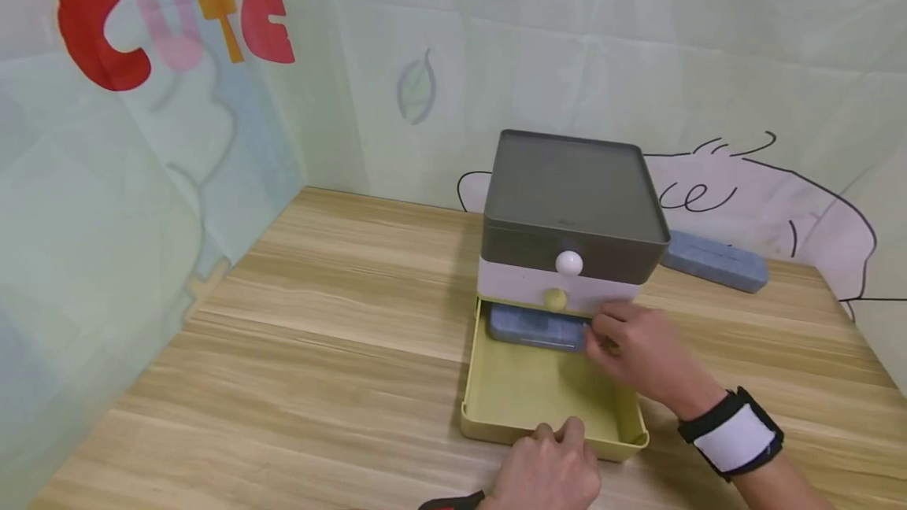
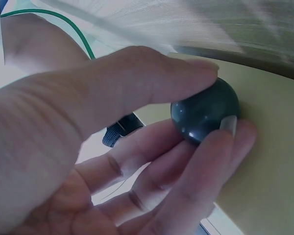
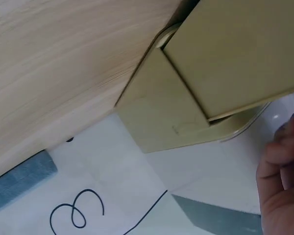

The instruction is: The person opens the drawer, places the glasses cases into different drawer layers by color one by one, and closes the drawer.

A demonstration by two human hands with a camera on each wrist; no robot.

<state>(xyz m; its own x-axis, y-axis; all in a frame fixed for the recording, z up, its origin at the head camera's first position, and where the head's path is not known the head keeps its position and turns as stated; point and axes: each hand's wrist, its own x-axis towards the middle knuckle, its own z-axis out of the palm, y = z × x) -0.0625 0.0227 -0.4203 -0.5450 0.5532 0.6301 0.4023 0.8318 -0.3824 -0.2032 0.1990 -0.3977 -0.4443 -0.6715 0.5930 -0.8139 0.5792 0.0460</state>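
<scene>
A small drawer cabinet (image 1: 574,187) stands on the table, with its yellow bottom drawer (image 1: 524,384) pulled out. My left hand (image 1: 549,471) is at the front of that drawer; in the left wrist view its thumb and fingers pinch a dark round knob (image 2: 206,110). A blue oblong case (image 1: 534,327) lies at the back of the drawer, partly under the white drawer above. Over the drawer's right side, my right hand (image 1: 648,352) has its curled thumb and fingers at the case's right end. The right wrist view catches only part of that hand (image 3: 284,181), at its edge.
Behind the cabinet on the right lies another blue oblong case (image 1: 716,260). The upper drawers bear a white knob (image 1: 569,264) and a yellow knob (image 1: 555,300). Printed cloth (image 1: 397,38) hangs along the back and left of the wood-grain table (image 1: 319,337).
</scene>
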